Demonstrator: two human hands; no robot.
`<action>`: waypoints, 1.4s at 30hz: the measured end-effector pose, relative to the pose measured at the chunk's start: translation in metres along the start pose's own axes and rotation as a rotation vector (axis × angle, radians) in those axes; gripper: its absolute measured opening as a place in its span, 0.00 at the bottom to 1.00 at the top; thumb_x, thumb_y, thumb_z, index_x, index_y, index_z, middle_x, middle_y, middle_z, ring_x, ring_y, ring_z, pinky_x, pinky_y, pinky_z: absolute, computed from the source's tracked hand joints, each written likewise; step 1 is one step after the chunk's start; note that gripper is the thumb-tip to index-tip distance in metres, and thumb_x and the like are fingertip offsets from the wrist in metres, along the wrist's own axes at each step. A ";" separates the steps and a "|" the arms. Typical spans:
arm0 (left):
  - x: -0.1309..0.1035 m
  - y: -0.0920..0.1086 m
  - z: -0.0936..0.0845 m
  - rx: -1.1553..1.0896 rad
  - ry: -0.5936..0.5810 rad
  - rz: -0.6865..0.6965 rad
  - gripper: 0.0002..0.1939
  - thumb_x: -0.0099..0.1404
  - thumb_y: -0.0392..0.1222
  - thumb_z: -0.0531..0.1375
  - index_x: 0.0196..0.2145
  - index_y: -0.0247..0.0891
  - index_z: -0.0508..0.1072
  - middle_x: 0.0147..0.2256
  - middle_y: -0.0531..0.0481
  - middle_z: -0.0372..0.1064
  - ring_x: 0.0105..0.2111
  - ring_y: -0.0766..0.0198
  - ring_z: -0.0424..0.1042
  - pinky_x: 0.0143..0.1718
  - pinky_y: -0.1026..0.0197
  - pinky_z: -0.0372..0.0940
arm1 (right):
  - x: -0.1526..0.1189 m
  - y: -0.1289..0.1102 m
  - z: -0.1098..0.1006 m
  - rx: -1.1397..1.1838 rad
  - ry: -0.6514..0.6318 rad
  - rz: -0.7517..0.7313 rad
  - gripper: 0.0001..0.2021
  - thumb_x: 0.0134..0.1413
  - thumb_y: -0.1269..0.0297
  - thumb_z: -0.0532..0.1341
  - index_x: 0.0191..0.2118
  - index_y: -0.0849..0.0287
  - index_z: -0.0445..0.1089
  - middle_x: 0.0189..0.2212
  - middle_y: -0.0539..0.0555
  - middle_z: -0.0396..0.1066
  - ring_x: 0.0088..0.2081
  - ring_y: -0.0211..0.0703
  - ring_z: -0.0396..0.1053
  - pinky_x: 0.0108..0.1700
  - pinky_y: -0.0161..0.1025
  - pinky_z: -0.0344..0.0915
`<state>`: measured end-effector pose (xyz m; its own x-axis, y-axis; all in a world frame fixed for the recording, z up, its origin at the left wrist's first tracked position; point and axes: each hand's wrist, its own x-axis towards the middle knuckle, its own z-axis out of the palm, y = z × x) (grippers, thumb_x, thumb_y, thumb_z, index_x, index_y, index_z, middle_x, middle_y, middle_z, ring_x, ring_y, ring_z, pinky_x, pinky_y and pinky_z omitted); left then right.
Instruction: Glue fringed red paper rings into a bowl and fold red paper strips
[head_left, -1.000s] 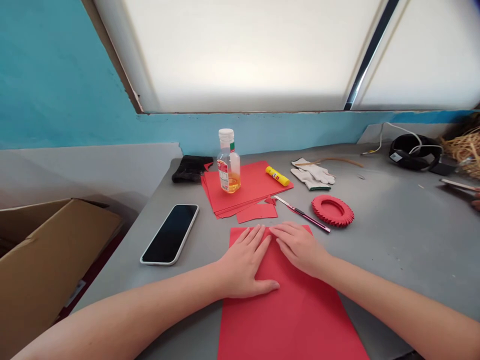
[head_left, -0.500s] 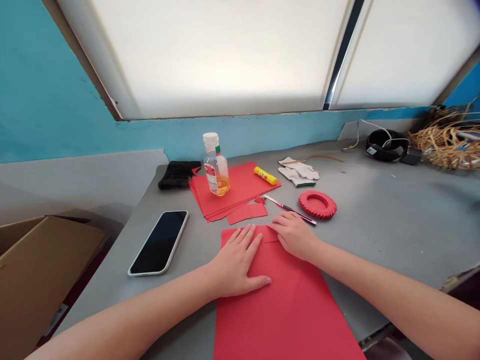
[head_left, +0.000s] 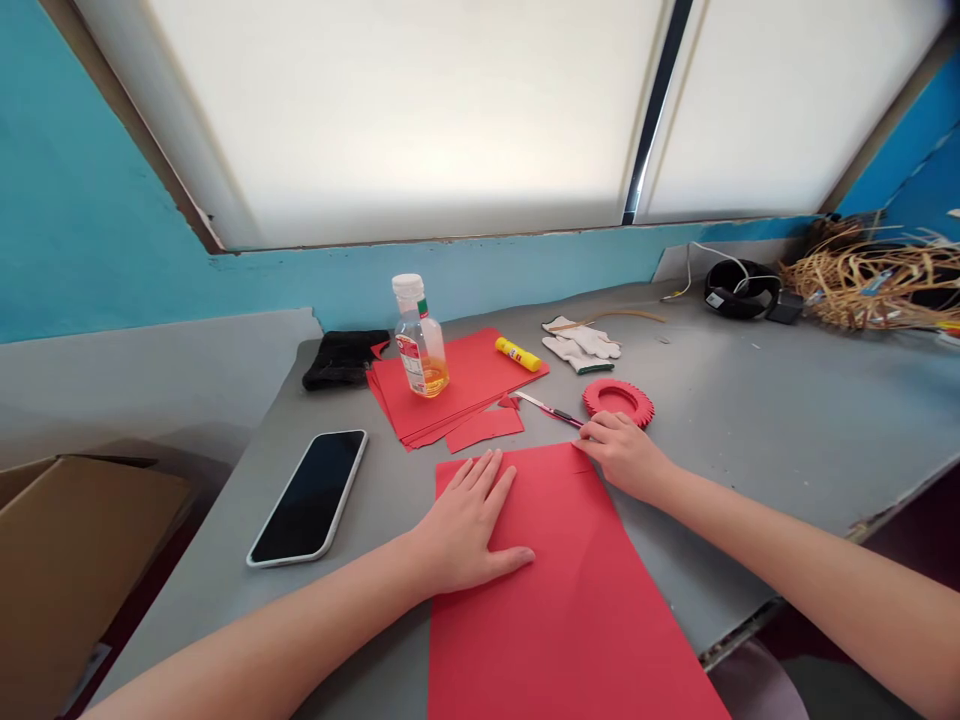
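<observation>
A large red paper sheet (head_left: 555,600) lies on the grey table, running toward me. My left hand (head_left: 469,525) rests flat on its upper left part, fingers spread. At the sheet's top right corner, the fingertips of my right hand (head_left: 619,455) are closed on the edge, by a narrow strip marked off by a line. Just beyond that hand are a cutter knife (head_left: 551,410), partly covered by the fingers, and a red ring with a toothed edge (head_left: 619,400). A small red paper piece (head_left: 484,428) lies above the sheet.
A glass bottle (head_left: 421,345) and a yellow glue stick (head_left: 517,354) stand and lie on stacked red paper (head_left: 465,385). Around them are a phone (head_left: 309,498), black cloth (head_left: 345,358), white gloves (head_left: 581,345), a black device (head_left: 741,288) and straw strands (head_left: 870,280). A cardboard box (head_left: 82,560) is at left.
My right hand has moved right along the sheet's top edge to the corner, nearer the red ring. My left hand stays flat on the sheet. The view has shifted slightly right.
</observation>
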<state>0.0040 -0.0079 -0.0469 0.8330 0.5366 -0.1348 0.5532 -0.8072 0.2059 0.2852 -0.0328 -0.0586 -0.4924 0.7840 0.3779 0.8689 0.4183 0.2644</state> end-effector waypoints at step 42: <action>-0.043 -0.037 -0.011 0.175 0.102 -0.079 0.47 0.57 0.72 0.40 0.61 0.30 0.48 0.61 0.38 0.45 0.62 0.53 0.44 0.61 0.52 0.33 | 0.022 -0.058 -0.005 0.503 -0.319 -0.016 0.29 0.60 0.49 0.44 0.63 0.55 0.44 0.63 0.54 0.43 0.63 0.47 0.42 0.61 0.50 0.47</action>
<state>-0.0519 0.0013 -0.0381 0.7875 0.6148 -0.0428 0.6160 -0.7873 0.0261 0.2233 -0.0419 -0.0611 -0.5346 0.8421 0.0712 0.8162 0.5363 -0.2148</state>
